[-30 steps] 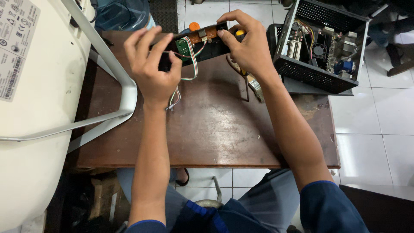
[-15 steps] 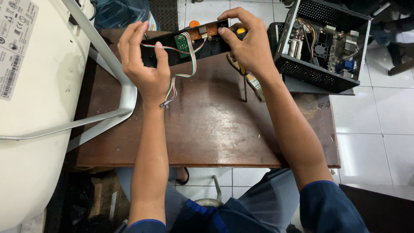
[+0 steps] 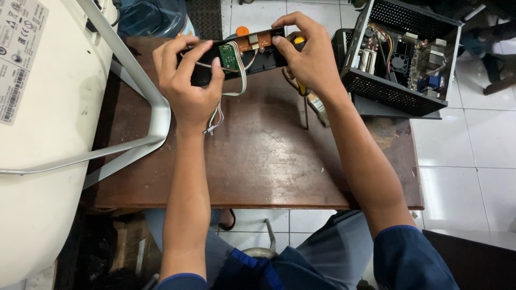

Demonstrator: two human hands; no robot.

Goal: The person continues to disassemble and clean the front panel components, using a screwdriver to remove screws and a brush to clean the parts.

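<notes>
Both my hands hold a long black panel [image 3: 258, 59] above the far part of a brown wooden table [image 3: 258, 161]. A small green circuit board [image 3: 230, 53] and an orange-brown part sit on the panel. My left hand [image 3: 185, 80] grips its left end, thumb beside the green board. My right hand [image 3: 309, 53] grips its right end. A bundle of coloured wires [image 3: 217, 115] hangs from the board down to the table. A screwdriver [image 3: 305, 102] with a yellow-and-black handle lies under my right hand.
An open black computer case [image 3: 403, 59] with boards and a fan stands at the table's right far corner. A large white device [image 3: 37, 134] with a grey metal stand [image 3: 156, 113] fills the left. White floor tiles lie to the right.
My left hand has shifted its grip on the panel's left end, fingers curling over the top. The panel has tilted slightly, and the hanging wires have swung a little.
</notes>
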